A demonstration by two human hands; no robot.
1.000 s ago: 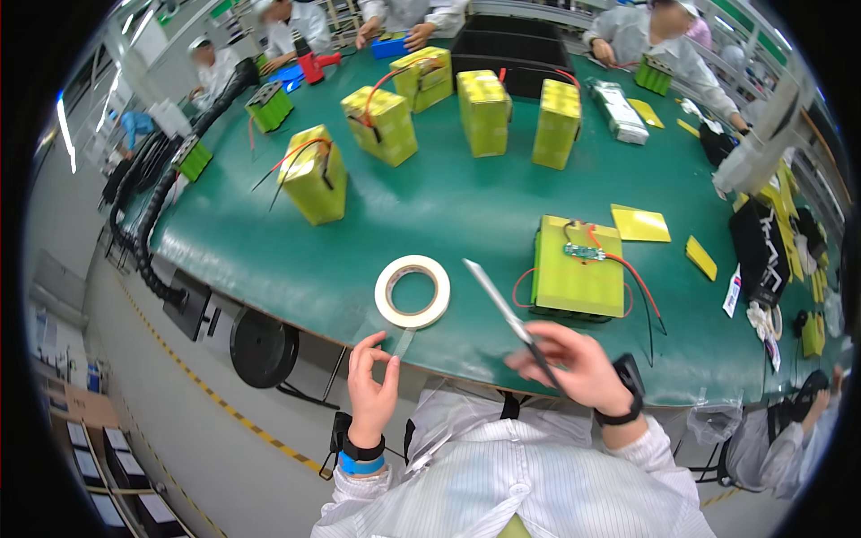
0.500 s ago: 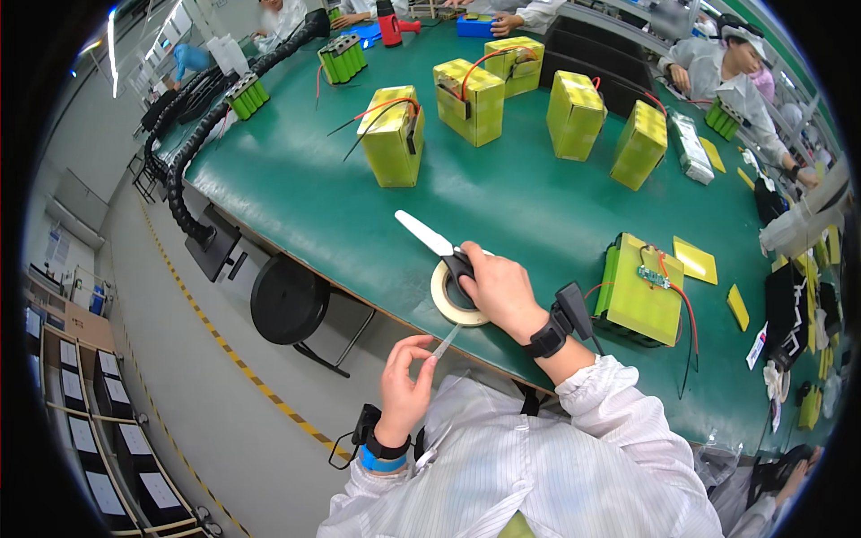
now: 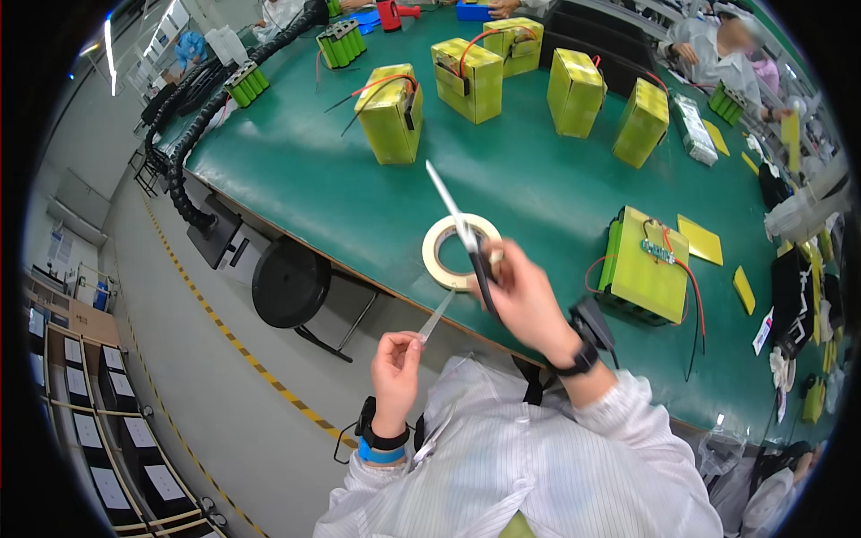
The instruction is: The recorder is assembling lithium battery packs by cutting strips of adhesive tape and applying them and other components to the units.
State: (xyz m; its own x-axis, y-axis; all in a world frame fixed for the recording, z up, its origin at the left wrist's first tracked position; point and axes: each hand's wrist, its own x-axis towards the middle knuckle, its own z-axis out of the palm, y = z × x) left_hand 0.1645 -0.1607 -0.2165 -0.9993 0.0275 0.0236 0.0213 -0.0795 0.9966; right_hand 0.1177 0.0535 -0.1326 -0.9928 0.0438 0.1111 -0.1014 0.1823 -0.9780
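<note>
My left hand [image 3: 396, 375], just off the table's near edge, pinches the end of a narrow translucent strip of tape [image 3: 437, 317]. The strip slants up toward a cream-coloured tape roll [image 3: 433, 255] lying flat on the table; whether it is joined to the roll I cannot tell. My right hand [image 3: 527, 300] grips black-handled scissors [image 3: 448, 199] over the right side of the roll. Their blades point away from me, seen nearly edge-on and looking closed together. Part of the handle is hidden by my fingers.
Several yellow-wrapped battery packs [image 3: 391, 121] with wires stand across the green table [image 3: 296, 193]. A green battery pack with a circuit board [image 3: 641, 278] lies at right. A black stool [image 3: 291, 282] stands left of the table edge. Other people work at the far side.
The scissors have turned from lying slanted left over the roll to pointing more straight away, edge-on. My right hand has shifted right and nearer, uncovering more roll. My left hand still pinches the strip.
</note>
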